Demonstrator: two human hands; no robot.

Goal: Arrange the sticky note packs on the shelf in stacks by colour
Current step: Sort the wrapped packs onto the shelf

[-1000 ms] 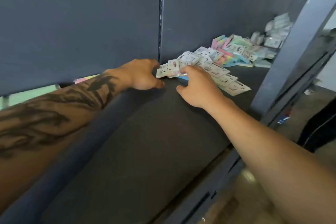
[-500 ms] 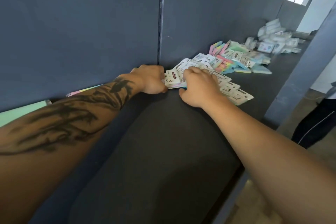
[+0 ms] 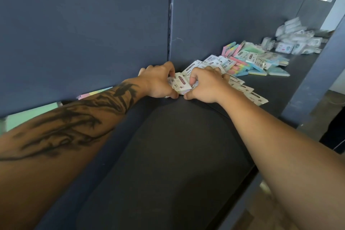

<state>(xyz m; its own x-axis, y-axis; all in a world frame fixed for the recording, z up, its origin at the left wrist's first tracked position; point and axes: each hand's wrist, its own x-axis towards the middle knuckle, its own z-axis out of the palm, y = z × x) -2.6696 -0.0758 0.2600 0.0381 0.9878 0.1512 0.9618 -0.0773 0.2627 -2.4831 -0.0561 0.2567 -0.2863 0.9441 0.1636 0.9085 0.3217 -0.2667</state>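
Both arms reach across the dark grey shelf (image 3: 168,155) toward its rear panel (image 3: 84,33). The left hand (image 3: 158,82) and the right hand (image 3: 205,86) meet on a small stack of sticky note packs (image 3: 180,85) close to the vertical slotted upright (image 3: 170,15) at the back. The left hand grasps the stack from the left, thumb low at the front edge and fingers curled over the top rear. The right hand grasps the same stack from the right, thumb at the front edge and fingers curled over the top. The uppermost pack shows a white label with a dark logo strip. To the right of the hands, a row of white-labelled packs (image 3: 248,91) lies overlapping along the shelf, partly under the right wrist. Behind that row, a loose heap of pastel packs (image 3: 248,59), pink, green, yellow and blue, lies against the rear panel. Further right, a pile of clear-wrapped white items (image 3: 296,37) sits near a grey post (image 3: 313,73). At the far left, pastel sheets (image 3: 29,115) show below the rear panel.
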